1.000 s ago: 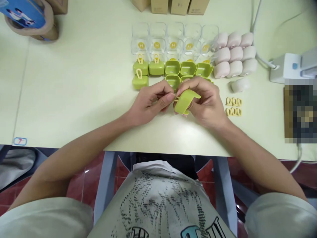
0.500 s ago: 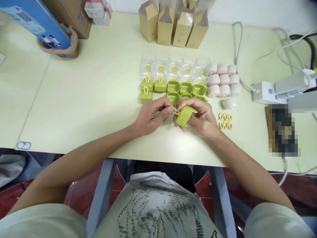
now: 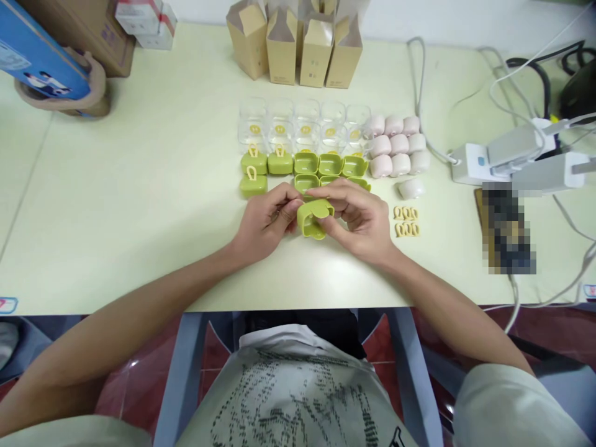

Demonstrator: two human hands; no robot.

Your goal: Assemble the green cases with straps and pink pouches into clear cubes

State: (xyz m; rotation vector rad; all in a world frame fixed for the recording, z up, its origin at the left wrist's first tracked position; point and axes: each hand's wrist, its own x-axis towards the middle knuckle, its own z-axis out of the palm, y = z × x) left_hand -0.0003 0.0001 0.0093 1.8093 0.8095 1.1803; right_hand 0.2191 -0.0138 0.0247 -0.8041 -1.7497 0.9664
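Observation:
My right hand (image 3: 361,217) grips a small lime-green cap (image 3: 316,218), thumb in its hollow, which faces me. Against the cap's left side, my left hand (image 3: 267,220) is closed in a pinch; its fingers hide the yellow loop seen there earlier. Just beyond my hands stand open green caps (image 3: 306,164) with their hollows up. To their left are green caps (image 3: 254,185) turned over, each with a pale yellow loop on top. Loose yellow loops (image 3: 406,222) lie in two short rows right of my right hand.
Behind the caps stand clear cups (image 3: 306,118) with yellow marks. Pale pink rounded pieces (image 3: 399,144) sit in rows beside them, one white piece (image 3: 411,188) apart. Cardboard boxes (image 3: 282,56) line the back. A power strip (image 3: 475,162), cables and a blurred-out object (image 3: 507,230) occupy the right.
The green cap has turned in my hands, so its hollow now faces me. The yellow loop between my left fingers has gone out of sight. The whole view has shifted slightly.

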